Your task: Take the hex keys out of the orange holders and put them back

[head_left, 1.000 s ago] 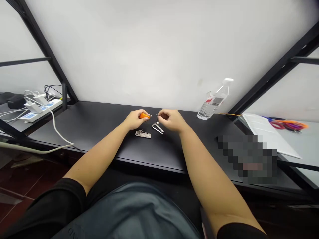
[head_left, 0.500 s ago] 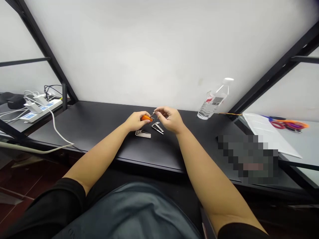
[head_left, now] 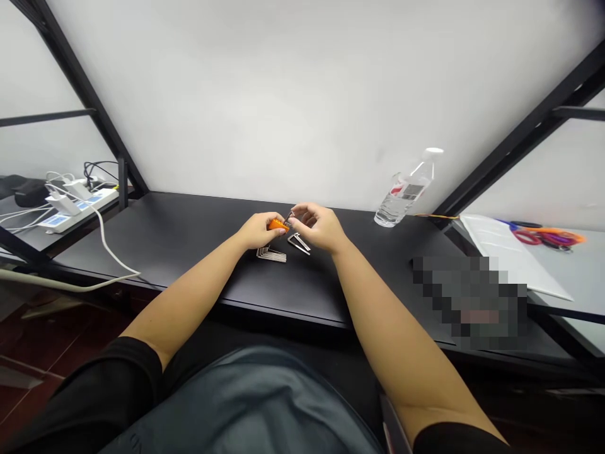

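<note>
Cradling an orange object [head_left: 278,224] in the left hand [head_left: 258,231], right hand [head_left: 316,227] beside

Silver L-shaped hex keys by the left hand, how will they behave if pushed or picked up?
The silver L-shaped hex keys look like solid metal rod, so probably stiff and heavy for their size. Lying in a row on the black desktop, they would likely slide apart when pushed; the bent shape should resist rolling.
</note>
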Action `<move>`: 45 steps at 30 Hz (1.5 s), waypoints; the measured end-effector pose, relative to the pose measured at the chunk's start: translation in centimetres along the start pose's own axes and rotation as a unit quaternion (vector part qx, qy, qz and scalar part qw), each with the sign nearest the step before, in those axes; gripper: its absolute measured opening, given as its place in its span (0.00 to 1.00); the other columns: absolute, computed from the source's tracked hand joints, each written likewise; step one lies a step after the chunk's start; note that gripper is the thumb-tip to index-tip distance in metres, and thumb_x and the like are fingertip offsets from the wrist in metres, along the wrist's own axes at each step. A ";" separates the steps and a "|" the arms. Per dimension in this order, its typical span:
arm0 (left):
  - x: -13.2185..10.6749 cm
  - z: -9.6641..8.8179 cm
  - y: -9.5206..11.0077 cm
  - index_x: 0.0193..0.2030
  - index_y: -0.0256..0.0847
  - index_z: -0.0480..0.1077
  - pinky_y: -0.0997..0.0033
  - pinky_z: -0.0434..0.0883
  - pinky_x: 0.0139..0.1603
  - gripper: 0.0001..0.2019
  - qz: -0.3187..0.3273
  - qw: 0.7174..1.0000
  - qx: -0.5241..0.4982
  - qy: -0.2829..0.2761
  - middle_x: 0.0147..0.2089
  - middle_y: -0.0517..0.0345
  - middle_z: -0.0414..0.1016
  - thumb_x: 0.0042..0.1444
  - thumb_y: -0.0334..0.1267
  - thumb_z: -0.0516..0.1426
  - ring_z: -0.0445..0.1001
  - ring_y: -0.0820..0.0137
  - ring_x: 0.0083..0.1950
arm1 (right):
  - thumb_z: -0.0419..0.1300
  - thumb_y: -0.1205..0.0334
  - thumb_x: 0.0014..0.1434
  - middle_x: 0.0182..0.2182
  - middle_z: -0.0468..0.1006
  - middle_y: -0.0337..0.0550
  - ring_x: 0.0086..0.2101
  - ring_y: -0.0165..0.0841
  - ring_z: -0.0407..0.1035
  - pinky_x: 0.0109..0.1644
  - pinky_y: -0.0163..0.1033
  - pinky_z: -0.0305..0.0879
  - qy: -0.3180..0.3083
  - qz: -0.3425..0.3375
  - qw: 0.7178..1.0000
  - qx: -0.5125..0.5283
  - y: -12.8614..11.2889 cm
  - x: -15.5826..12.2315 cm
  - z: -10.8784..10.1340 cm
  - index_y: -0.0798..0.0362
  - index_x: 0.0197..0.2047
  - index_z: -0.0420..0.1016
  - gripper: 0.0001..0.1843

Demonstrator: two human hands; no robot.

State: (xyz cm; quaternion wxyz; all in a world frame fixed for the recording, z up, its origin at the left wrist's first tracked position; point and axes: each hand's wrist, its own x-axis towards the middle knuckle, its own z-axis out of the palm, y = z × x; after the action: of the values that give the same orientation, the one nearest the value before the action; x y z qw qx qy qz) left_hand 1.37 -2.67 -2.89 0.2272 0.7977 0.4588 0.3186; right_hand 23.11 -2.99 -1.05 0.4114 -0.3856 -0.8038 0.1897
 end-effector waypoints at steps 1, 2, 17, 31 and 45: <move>0.0 0.0 -0.1 0.45 0.41 0.76 0.66 0.72 0.47 0.15 -0.003 1.000 -0.002 0.003 0.41 0.58 0.81 0.54 0.46 0.61 0.76 0.65 0.42 | 0.62 0.49 0.60 0.39 0.83 0.45 0.32 0.34 0.72 0.39 0.40 0.69 0.011 0.006 1.000 -0.005 0.1 0.0 0.0 0.52 0.46 0.77 0.17; 0.0 0.0 -0.2 0.45 0.41 0.75 0.66 0.72 0.47 0.15 -0.004 1.000 -0.005 0.004 0.42 0.58 0.81 0.54 0.46 0.61 0.77 0.65 0.42 | 0.61 0.48 0.60 0.38 0.83 0.45 0.31 0.34 0.72 0.39 0.40 0.69 0.019 0.013 1.000 -0.009 0.2 0.1 -0.1 0.52 0.46 0.78 0.17; 0.0 0.1 -0.5 0.45 0.42 0.75 0.66 0.72 0.47 0.14 0.014 0.999 -0.029 0.009 0.40 0.58 0.82 0.56 0.46 0.61 0.77 0.66 0.41 | 0.62 0.40 0.57 0.36 0.82 0.43 0.33 0.35 0.72 0.35 0.38 0.64 -0.111 0.138 0.975 -0.135 1.2 0.4 -0.6 0.50 0.37 0.78 0.21; 0.1 0.1 -0.9 0.46 0.43 0.75 0.65 0.73 0.49 0.13 -0.017 0.999 -0.040 0.013 0.41 0.58 0.83 0.56 0.45 0.61 0.78 0.66 0.41 | 0.68 0.48 0.50 0.33 0.82 0.42 0.33 0.35 0.73 0.32 0.37 0.61 -0.299 0.236 0.910 -0.166 2.0 0.5 -1.2 0.50 0.31 0.79 0.14; 0.0 0.2 -0.7 0.46 0.42 0.75 0.65 0.72 0.48 0.13 -0.005 0.999 -0.043 0.004 0.42 0.56 0.83 0.56 0.43 0.61 0.78 0.66 0.42 | 0.65 0.55 0.50 0.28 0.78 0.40 0.27 0.32 0.67 0.30 0.37 0.59 -0.321 0.142 0.926 -0.139 1.6 0.0 -2.5 0.50 0.29 0.78 0.08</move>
State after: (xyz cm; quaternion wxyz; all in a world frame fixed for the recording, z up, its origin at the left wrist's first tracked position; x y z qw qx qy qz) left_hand 1.12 -2.39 -3.47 0.2611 0.7833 0.4498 0.3405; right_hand 25.82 -2.02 -0.56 0.0426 -0.4673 -0.8482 0.2459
